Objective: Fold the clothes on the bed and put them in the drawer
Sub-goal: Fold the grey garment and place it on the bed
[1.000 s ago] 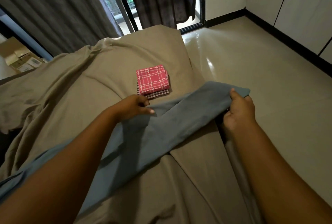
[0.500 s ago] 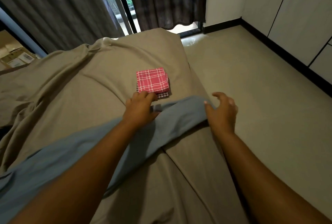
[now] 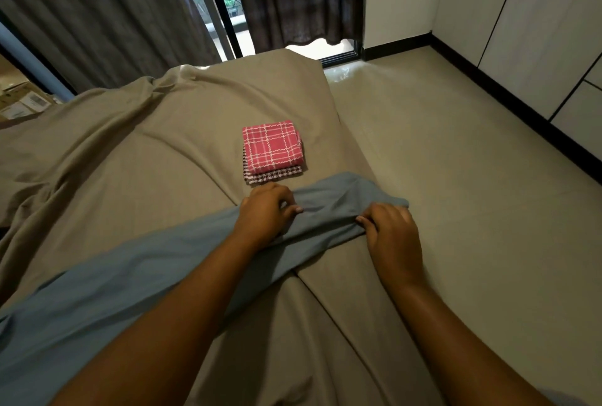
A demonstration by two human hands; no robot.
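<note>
Blue garment (image 3: 130, 278) lies diagonally across the bed (image 3: 130, 158), far end bunched just short of the folded plaid stack (image 3: 272, 148). Left hand (image 3: 264, 215) and right hand (image 3: 395, 237) both curl their fingers into that end, pinching cloth. Likely light, limp, sag-prone; best held at corners.

"Can you read any words or numbers here?"

"No. The cardboard boxes (image 3: 19, 105) at the far left have white stickers (image 3: 35, 100) on them, but the print is too small and blurry to read. So there is nothing I can read."
</note>
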